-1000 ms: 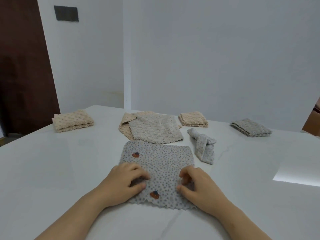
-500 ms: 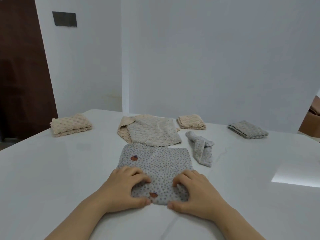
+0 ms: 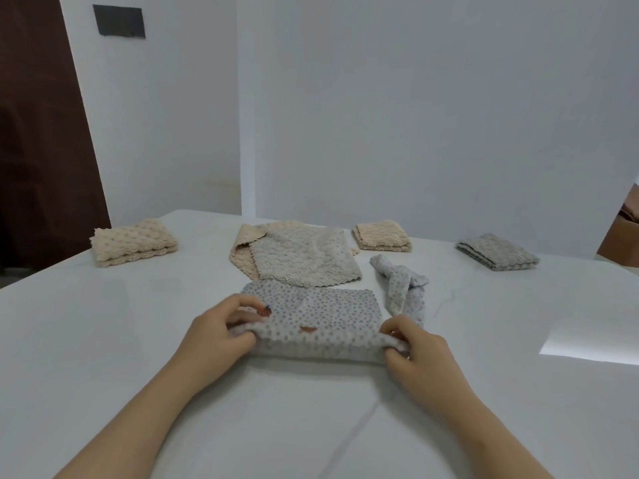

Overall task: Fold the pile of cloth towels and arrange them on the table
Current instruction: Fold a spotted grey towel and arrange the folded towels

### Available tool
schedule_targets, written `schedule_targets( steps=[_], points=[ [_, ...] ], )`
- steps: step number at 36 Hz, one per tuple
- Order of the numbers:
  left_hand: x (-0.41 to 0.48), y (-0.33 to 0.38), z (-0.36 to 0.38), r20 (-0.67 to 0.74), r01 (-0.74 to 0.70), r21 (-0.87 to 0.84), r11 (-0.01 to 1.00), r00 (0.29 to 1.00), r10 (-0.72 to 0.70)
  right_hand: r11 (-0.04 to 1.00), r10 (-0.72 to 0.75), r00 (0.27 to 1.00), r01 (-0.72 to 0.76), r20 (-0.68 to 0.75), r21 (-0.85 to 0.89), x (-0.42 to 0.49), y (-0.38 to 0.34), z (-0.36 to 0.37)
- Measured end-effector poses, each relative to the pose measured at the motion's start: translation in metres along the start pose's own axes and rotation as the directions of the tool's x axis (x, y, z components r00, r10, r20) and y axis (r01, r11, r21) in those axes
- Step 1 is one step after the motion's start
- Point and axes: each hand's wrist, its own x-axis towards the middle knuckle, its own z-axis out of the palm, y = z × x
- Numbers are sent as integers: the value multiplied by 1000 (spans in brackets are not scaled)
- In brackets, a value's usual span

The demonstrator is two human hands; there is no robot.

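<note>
A grey dotted towel (image 3: 321, 312) with small red strawberry marks lies on the white table (image 3: 103, 340) in front of me, its near edge lifted and rolled over. My left hand (image 3: 218, 333) pinches that near edge at its left corner. My right hand (image 3: 415, 347) pinches it at the right corner. Behind it lies an unfolded grey towel (image 3: 304, 257) on top of a beige one (image 3: 243, 247). A crumpled grey dotted towel (image 3: 401, 285) lies to the right.
Folded towels rest farther back: a beige one (image 3: 133, 242) at the left, a smaller beige one (image 3: 382, 235) at the centre right, a grey one (image 3: 498, 252) at the far right. White walls stand behind the table, a dark door (image 3: 41, 133) at the left.
Both hands moved apart from the middle of the dotted towel to its near corners, pinched the near edge and lifted it up and away over the towel.
</note>
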Motion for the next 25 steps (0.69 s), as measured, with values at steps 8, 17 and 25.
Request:
schedule_targets(
  steps=[8, 17, 25],
  points=[
    [7, -7, -4, -184, 178, -23, 984, 966, -179, 958, 108, 986, -70, -124, 279, 3, 5, 4],
    [4, -8, 1, -131, 180, 292, 939, 980, -147, 974, 145, 983, -123, -110, 190, 3, 5, 6],
    [3, -3, -4, -150, 144, 282, 949, 983, -105, 970, 180, 972, -149, -154, 192, 3, 7, 4]
  ],
)
